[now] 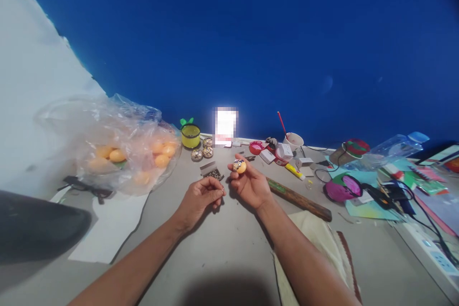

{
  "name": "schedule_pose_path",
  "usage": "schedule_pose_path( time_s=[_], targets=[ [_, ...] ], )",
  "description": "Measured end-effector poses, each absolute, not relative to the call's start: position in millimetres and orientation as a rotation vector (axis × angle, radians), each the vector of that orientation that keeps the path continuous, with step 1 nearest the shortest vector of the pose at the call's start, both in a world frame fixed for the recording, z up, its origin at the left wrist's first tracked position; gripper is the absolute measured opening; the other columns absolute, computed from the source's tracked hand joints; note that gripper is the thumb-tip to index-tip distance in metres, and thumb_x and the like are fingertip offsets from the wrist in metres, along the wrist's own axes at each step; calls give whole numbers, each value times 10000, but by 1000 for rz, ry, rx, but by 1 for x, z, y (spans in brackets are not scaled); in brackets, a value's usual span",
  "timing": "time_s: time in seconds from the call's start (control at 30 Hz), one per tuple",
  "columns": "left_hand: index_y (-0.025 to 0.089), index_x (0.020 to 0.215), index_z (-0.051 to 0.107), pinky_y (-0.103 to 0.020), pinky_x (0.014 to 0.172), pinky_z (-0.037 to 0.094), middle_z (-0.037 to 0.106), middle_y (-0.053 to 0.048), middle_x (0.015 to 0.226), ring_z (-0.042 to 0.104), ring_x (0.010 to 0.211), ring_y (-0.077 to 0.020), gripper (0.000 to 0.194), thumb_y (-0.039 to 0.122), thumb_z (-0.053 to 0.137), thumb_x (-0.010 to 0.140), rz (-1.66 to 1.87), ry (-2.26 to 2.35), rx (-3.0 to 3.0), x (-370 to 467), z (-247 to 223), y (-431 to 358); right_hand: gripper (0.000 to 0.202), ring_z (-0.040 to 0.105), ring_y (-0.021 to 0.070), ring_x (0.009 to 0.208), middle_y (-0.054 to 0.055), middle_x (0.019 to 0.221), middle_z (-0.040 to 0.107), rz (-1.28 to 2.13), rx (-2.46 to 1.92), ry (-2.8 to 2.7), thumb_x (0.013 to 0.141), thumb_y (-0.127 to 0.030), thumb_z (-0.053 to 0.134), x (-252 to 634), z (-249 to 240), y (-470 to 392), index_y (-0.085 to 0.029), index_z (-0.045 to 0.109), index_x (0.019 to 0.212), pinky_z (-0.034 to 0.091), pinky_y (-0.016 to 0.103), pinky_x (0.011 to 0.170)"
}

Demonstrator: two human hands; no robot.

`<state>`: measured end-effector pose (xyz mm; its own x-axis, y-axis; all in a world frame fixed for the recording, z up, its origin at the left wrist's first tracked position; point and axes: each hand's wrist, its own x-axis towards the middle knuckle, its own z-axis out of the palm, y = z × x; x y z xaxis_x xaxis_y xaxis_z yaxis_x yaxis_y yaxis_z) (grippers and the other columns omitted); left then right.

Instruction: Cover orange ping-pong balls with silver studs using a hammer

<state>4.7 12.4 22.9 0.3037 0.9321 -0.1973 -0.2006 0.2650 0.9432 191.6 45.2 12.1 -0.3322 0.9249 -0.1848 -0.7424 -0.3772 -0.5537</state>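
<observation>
My right hand (251,185) holds up an orange ping-pong ball (240,167), its upper left side covered with shiny metallic pieces. To its left, my left hand (204,201) is closed in a pinch, thumb against index finger. A tiny glint shows at those fingertips, too small to name. Just beyond the left hand lies a small opened box (209,168) of little dark metal pieces, probably tacks. Behind the box sit several balls (197,155) coated all over in the same shiny pieces. The two hands are apart.
Clear plastic bags (125,172) of orange balls stand left. A wooden stick (301,199) and a cloth (311,244) lie right. Beyond are a yellow tube (294,171), a white cup (294,140), a plastic bottle (394,150) and a power strip (433,253).
</observation>
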Motion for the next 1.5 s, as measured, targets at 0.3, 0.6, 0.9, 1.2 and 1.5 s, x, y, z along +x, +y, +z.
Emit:
schedule_pose_path(
  time_s=[0.3, 0.6, 0.9, 1.2, 1.5],
  targets=[
    [154, 824, 679, -230, 500, 453, 675, -17, 678, 543, 523, -98, 293, 335, 854, 676, 977, 962, 962, 6, 22, 13, 352, 584, 144, 694, 45, 937, 731, 1883, -610, -481, 869, -492, 742, 191, 7, 48, -247, 664, 1110, 485, 249, 560],
    [144, 777, 682, -221, 513, 461, 721, -48, 764, 556, 539, -87, 241, 312, 839, 704, 1019, 960, 993, 4, 24, 16, 294, 686, 179, 849, 81, 1074, 746, 1836, -592, -460, 837, -364, 789, 187, 6, 46, -213, 681, 1065, 537, 243, 597],
    [150, 780, 694, -215, 515, 460, 687, -19, 709, 563, 554, -94, 221, 292, 839, 692, 1115, 1004, 983, 7, 28, 18, 391, 677, 138, 723, 92, 998, 768, 1848, -640, -554, 808, -403, 829, 181, 4, 44, -185, 680, 1097, 555, 221, 597],
    [153, 753, 699, -234, 537, 463, 704, -22, 736, 539, 546, -93, 205, 315, 817, 710, 1225, 1088, 1096, 10, 44, 10, 455, 634, 91, 624, 59, 937, 766, 1804, -648, -649, 825, -429, 815, 171, 9, 34, -191, 680, 1188, 536, 176, 531],
    [179, 705, 735, -302, 629, 568, 659, -18, 743, 640, 636, -156, 91, 245, 789, 738, 1321, 1031, 1256, 14, 51, 5, 412, 645, 96, 655, 26, 898, 735, 1832, -621, -720, 763, -402, 881, 166, 9, 28, -197, 687, 1063, 552, 174, 547]
  ],
)
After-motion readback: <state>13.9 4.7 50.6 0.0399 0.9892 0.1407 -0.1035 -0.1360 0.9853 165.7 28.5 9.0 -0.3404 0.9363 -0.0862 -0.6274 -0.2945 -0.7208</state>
